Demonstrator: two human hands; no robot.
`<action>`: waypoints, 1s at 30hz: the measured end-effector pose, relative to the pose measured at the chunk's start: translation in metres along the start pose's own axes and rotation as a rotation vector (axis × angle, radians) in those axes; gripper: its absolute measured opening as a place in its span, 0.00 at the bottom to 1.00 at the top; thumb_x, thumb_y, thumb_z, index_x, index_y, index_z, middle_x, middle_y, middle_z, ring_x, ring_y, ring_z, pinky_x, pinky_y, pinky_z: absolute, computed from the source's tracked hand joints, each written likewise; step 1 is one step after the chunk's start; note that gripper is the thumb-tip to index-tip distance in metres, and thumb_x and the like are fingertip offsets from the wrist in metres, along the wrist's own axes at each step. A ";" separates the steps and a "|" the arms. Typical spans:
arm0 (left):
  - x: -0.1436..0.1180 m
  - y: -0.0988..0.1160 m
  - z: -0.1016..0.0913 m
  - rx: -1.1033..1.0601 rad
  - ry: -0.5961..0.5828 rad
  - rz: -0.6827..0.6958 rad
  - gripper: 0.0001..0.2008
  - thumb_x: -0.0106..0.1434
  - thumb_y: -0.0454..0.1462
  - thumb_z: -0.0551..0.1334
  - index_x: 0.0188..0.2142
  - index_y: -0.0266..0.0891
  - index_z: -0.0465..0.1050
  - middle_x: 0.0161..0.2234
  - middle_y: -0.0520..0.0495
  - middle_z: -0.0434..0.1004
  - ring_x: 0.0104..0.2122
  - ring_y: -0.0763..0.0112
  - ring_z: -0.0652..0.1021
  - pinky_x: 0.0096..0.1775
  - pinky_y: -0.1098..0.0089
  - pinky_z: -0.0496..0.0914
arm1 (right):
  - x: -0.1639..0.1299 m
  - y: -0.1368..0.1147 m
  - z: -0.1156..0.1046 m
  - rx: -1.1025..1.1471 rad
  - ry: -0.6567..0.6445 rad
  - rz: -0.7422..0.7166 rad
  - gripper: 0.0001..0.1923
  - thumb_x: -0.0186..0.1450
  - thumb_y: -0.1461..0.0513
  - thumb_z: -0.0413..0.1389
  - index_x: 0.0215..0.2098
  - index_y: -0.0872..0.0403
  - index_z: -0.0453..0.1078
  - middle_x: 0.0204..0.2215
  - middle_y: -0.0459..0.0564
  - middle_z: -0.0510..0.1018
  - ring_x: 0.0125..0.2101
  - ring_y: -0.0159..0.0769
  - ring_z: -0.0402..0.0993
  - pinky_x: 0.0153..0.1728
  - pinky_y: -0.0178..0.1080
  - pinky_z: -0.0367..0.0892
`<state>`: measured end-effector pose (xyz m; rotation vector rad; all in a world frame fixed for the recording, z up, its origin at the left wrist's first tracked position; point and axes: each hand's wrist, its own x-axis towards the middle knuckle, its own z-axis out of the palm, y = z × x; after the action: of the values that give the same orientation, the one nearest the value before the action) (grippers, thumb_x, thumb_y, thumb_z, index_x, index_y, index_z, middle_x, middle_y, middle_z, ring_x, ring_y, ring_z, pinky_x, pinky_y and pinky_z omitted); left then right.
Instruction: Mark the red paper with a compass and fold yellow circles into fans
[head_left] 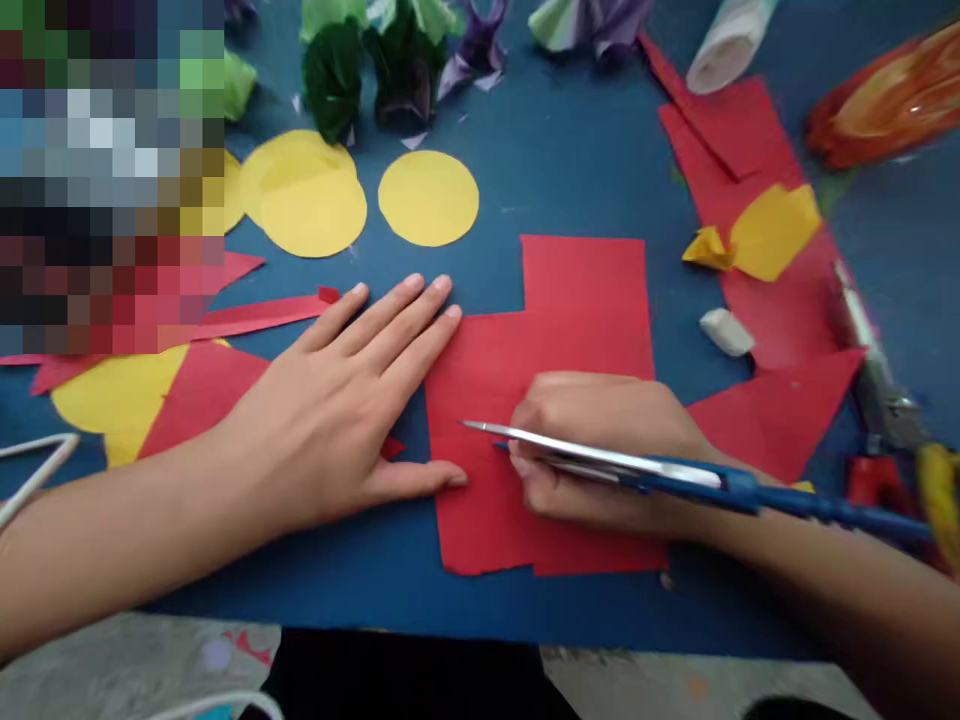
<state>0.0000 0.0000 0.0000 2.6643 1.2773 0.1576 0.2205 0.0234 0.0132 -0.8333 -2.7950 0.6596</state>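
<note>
Red paper (pixel 480 370) lies on the blue table in front of me, seemingly two overlapping pieces, one reaching farther back. My left hand (pixel 352 400) is spread flat, its index fingertip and thumb on the left edge of the red paper. My right hand (pixel 600 440) is closed in a pen-like grip and rests on the paper. It holds what looks like a drawing compass (pixel 637 465), with a silver pointed leg and a long blue shaft slanting back over the wrist. The pointed tip is just above or on the paper; I cannot tell which.
Yellow paper circles (pixel 428 198) lie behind my left hand, with red scraps (pixel 262 315) beside it. Crumpled green and purple paper (pixel 405 70) stands at the back. To the right are scissors (pixel 874 365), an eraser-like white lump (pixel 726 332), a white roll (pixel 727 50) and an orange packet (pixel 885 100).
</note>
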 end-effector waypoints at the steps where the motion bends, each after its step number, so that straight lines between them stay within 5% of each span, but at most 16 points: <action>1: 0.000 0.000 0.000 -0.002 0.000 -0.003 0.43 0.62 0.60 0.44 0.64 0.28 0.47 0.66 0.36 0.46 0.65 0.54 0.51 0.63 0.55 0.46 | -0.001 0.000 0.001 0.004 0.003 -0.002 0.10 0.58 0.68 0.45 0.20 0.53 0.61 0.18 0.44 0.69 0.23 0.29 0.63 0.22 0.31 0.55; 30: -0.001 -0.001 0.001 -0.046 0.003 -0.013 0.43 0.61 0.59 0.49 0.64 0.29 0.46 0.66 0.35 0.45 0.64 0.51 0.51 0.62 0.52 0.46 | -0.004 0.006 0.006 0.090 0.134 -0.065 0.09 0.59 0.68 0.48 0.22 0.52 0.60 0.18 0.43 0.69 0.21 0.29 0.64 0.21 0.31 0.56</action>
<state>-0.0015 -0.0001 -0.0014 2.6174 1.2758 0.1866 0.2247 0.0236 0.0057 -0.7377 -2.6395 0.6864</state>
